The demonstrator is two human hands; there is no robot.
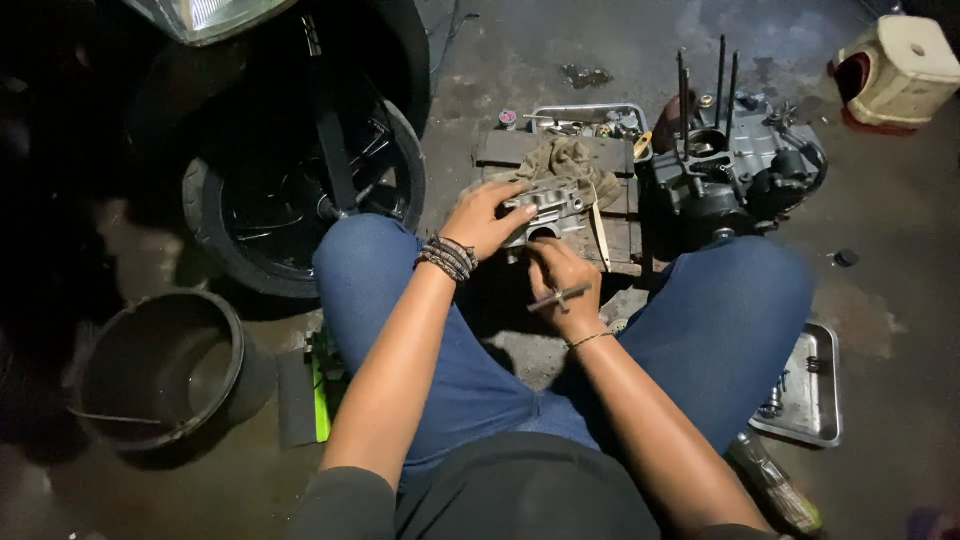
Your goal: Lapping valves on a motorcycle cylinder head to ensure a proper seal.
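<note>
I sit low over a concrete floor with my knees apart. My left hand [487,218] rests on top of a grey metal engine part [548,208], holding it steady on a wooden pallet [620,232]. My right hand [562,285] is closed round a T-shaped metal tool [560,297] just below the part. A dirty brown rag [565,160] lies behind the part. Beaded bracelets are on my left wrist.
An engine block with upright studs [735,165] stands at the right. A metal tray of small parts [590,120] is behind the rag and another tray [805,385] lies by my right knee. A motorcycle wheel [300,200] and a black bucket [165,365] are left.
</note>
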